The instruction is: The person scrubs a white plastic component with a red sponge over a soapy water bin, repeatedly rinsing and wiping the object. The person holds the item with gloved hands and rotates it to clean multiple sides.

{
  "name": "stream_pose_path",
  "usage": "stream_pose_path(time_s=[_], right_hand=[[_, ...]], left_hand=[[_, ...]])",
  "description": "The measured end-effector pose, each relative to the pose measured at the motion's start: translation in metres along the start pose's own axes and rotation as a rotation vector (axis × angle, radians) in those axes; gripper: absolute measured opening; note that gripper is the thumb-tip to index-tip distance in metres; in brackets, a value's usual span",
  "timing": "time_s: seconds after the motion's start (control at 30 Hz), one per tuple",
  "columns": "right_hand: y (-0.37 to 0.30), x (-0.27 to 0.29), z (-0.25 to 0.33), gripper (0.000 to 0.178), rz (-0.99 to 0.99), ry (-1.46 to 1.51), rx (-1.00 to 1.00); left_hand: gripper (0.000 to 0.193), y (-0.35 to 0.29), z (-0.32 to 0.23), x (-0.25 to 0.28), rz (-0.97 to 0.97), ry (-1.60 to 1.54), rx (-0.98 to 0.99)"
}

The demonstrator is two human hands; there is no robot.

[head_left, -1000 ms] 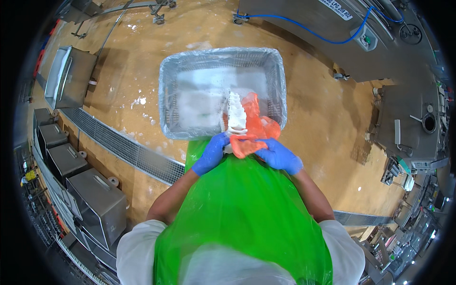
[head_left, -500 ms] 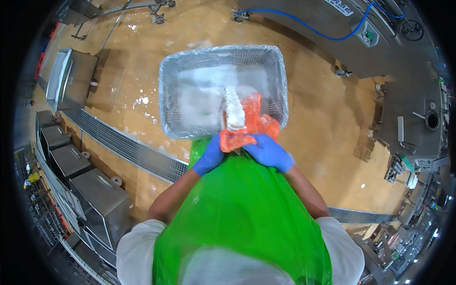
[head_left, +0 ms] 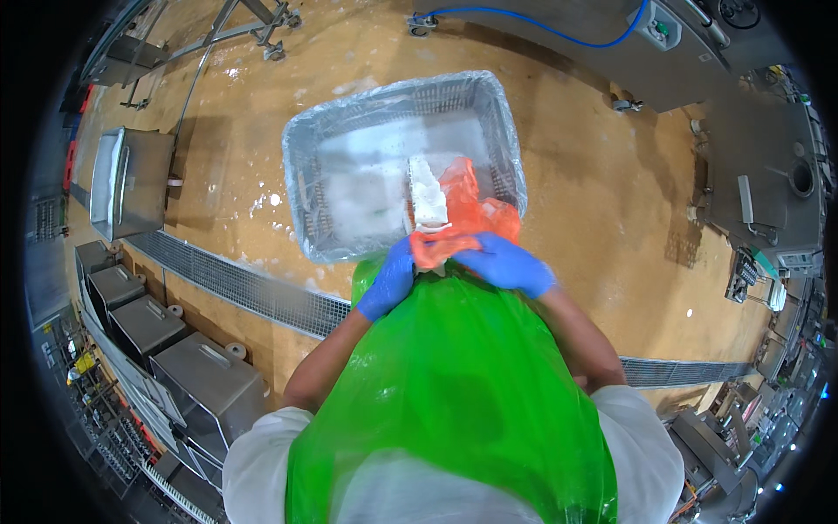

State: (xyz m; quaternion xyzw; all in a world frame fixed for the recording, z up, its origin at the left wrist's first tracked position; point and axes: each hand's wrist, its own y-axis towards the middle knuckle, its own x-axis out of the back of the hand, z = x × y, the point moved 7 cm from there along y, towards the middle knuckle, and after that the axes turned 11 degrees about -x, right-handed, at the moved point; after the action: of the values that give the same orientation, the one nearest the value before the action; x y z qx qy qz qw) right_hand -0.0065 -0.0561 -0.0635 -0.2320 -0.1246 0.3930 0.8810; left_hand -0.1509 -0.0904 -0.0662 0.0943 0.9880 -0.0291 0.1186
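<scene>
My left hand (head_left: pixel 389 278), in a blue glove, is closed on the left side of an orange plastic sheet or bag (head_left: pixel 480 215). My right hand (head_left: pixel 509 264), gloved the same way, grips its near right edge. The orange plastic is crumpled, and part of it hangs over the near right of a grey basket (head_left: pixel 297 175) lined with clear film. Just beyond my fingers a long white lumpy piece (head_left: pixel 428 194) points away from me, against the orange plastic; what it is I cannot tell. White material (head_left: pixel 362 201) covers the basket's bottom.
A green apron (head_left: pixel 454 375) covers my front. Steel bins (head_left: pixel 209 371) and a drain grating (head_left: pixel 253 288) run along the left. A steel cart (head_left: pixel 135 179) stands at far left. Large steel machinery (head_left: pixel 559 48) with a blue hose (head_left: pixel 524 17) is at the far right. White bits lie on the floor.
The view has shifted and turned slightly. My hands stay at the basket's near edge, still gripping the orange plastic, which has folded a little differently between them.
</scene>
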Motion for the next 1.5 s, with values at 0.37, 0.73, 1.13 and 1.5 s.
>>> stream_pose_path(time_s=[0.37,0.73,1.13,1.5], right_hand=[[0.009,0.044,-0.081,0.041,-0.146,0.214,-0.151],[-0.029,0.093,0.012,0.051,-0.31,0.73,0.032],[0.0,0.01,-0.005,0.037,-0.06,-0.004,-0.085],[0.04,0.071,-0.028,0.041,-0.533,-0.065,-0.257]], left_hand=[[0.044,-0.012,0.021,0.007,-0.13,-0.412,0.253],[0.05,-0.006,0.019,0.005,-0.167,-0.383,0.274],[0.03,-0.012,0.029,0.031,-0.151,-0.034,0.204],[0.025,0.052,-0.052,0.139,-0.31,0.225,0.166]])
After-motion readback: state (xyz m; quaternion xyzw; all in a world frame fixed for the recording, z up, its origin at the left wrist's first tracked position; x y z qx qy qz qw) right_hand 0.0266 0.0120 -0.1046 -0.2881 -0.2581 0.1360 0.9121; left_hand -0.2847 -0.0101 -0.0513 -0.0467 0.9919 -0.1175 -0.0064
